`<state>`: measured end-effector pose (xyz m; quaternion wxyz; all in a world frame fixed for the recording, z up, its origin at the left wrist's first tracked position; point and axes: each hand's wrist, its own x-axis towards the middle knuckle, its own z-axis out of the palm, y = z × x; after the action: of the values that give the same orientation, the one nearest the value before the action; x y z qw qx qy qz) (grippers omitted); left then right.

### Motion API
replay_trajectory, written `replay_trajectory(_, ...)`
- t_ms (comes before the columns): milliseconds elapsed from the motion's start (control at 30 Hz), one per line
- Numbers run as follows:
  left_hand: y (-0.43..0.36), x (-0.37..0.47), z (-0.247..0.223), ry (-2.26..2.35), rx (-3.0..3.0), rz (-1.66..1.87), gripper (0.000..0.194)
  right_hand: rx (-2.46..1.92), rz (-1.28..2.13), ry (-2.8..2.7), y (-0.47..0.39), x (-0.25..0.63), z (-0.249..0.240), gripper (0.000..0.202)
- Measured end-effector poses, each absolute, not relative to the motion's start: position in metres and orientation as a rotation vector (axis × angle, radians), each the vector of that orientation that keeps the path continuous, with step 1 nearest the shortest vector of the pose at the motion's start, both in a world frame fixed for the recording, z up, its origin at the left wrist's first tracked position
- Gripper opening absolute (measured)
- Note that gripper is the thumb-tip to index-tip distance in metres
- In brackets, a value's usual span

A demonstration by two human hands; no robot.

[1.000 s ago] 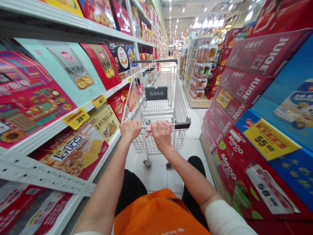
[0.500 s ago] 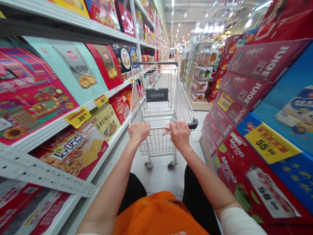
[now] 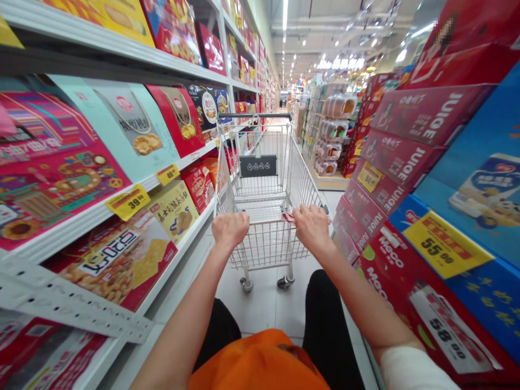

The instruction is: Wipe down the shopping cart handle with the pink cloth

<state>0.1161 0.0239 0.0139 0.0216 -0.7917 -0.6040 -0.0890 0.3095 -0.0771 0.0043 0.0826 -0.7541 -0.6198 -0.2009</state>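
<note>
A wire shopping cart (image 3: 270,244) stands straight in front of me, its basket bare apart from a dark grey panel (image 3: 258,166) on the inner flap. My left hand (image 3: 230,229) is wrapped round the left end of the cart's push handle. Near the handle's right end, my right hand (image 3: 312,226) grips it too, knuckles up. A small pink piece of cloth or tissue (image 3: 288,217) pokes out beside the right hand's fingers; how it is held is hidden.
Shelves (image 3: 190,157) of boxed snacks run close along the left. Juice cartons (image 3: 410,114) and red and blue boxes with yellow price tags (image 3: 447,244) are stacked close on the right. Further ahead stands a stack of clear plastic packs (image 3: 331,130). Pale floor tiles (image 3: 264,309) lie below.
My right hand has shifted to the right along the handle, covering more of its end. The left hand keeps its grip. The cart and surroundings sit slightly lower in view.
</note>
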Motion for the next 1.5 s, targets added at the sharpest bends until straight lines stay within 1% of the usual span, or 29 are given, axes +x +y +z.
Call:
replay_trajectory(67, 0.025, 0.112, 0.013, -1.879, -2.418, -0.307, 0.062, -2.354, -0.582, -1.826, -0.085, 0.329, 0.011, 0.018)
replay_trajectory(167, 0.032, 0.102, 0.013, -1.862, -2.499, -0.425, 0.062, -2.348, -0.647, -1.846, -0.088, 0.340, 0.009, 0.019)
replay_trajectory(300, 0.056, 0.075, 0.015, -1.651, -2.635, -0.836, 0.059, -2.348, -0.736, -1.761, -0.083, 0.328, -0.001, 0.023)
replay_trajectory(367, 0.072, 0.062, 0.013, -1.581, -2.701, -0.913, 0.055, -2.334, -0.752, -1.738, -0.080, 0.319, -0.004, 0.022)
replay_trajectory(533, 0.094, 0.047, 0.007, -1.526, -2.898, -0.823, 0.057, -2.223, -0.756, -1.737, -0.063, 0.277, -0.011, 0.018)
replay_trajectory(700, 0.087, 0.054, 0.003, -1.461, -2.943, -0.810, 0.058, -1.994, -0.682, -1.797, -0.032, 0.198, -0.018, 0.014)
replay_trajectory(800, 0.083, 0.059, 0.000, -1.432, -2.950, -0.748, 0.055, -1.874, -0.663, -1.851, -0.022, 0.171, -0.020, 0.015)
replay_trajectory(933, 0.081, 0.063, -0.001, -1.433, -2.929, -0.696, 0.046, -1.805, -0.625, -1.925, -0.036, 0.196, -0.016, 0.012)
replay_trajectory(1067, 0.078, 0.064, 0.001, -1.480, -2.914, -0.711, 0.046, -2.038, -0.632, -1.890, -0.064, 0.265, -0.012, 0.012)
replay_trajectory(1200, 0.075, 0.068, 0.003, -1.516, -2.912, -0.694, 0.045, -2.081, -0.670, -1.890, -0.081, 0.306, -0.011, 0.019)
replay_trajectory(1267, 0.072, 0.072, 0.003, -1.545, -2.896, -0.670, 0.044, -2.100, -0.695, -1.863, -0.079, 0.301, -0.012, 0.019)
replay_trajectory(1367, 0.069, 0.078, 0.003, -1.602, -2.845, -0.637, 0.043, -2.104, -0.697, -1.829, -0.065, 0.265, -0.017, 0.016)
replay_trajectory(1433, 0.067, 0.080, 0.002, -1.598, -2.828, -0.636, 0.043, -2.023, -0.660, -1.850, -0.052, 0.233, -0.024, 0.017)
replay_trajectory(1500, 0.067, 0.080, 0.000, -1.565, -2.840, -0.633, 0.043, -1.891, -0.644, -1.809, -0.041, 0.206, -0.037, 0.022)
